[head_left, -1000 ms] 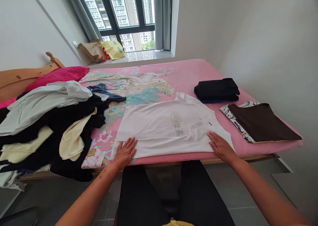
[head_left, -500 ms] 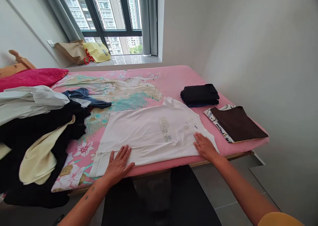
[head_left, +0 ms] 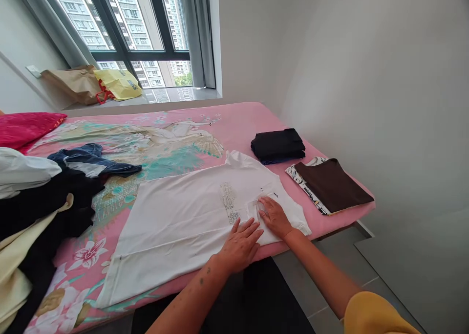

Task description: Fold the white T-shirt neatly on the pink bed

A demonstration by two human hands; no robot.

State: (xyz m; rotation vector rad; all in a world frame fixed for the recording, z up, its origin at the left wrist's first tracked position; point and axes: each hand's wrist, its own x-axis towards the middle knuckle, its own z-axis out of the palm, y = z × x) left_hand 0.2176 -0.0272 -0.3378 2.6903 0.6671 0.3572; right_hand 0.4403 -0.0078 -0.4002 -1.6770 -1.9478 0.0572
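Observation:
A white T-shirt [head_left: 176, 216] lies spread sideways on the bed, with printed lettering and a small pocket-like patch near its upper part. My left hand [head_left: 240, 245] rests on the shirt's near edge, palm down and fingers apart, just below the print. Close to its right, my right hand [head_left: 275, 218] touches the cloth at the patch, its thumb and fingers apart. Neither hand grips anything. Slight creases run along the near side of the shirt.
Folded dark clothes [head_left: 277, 145] and a brown folded garment [head_left: 335, 185] sit to the right. Loose clothes [head_left: 54, 204] and jeans [head_left: 93, 159] are heaped at left on the pink floral bedsheet [head_left: 242, 116]. Bags [head_left: 119, 83] stand by the window.
My left hand has slid right along the shirt, close to my right hand. My right hand has shifted left and away from me onto the patch. The view has turned slightly right.

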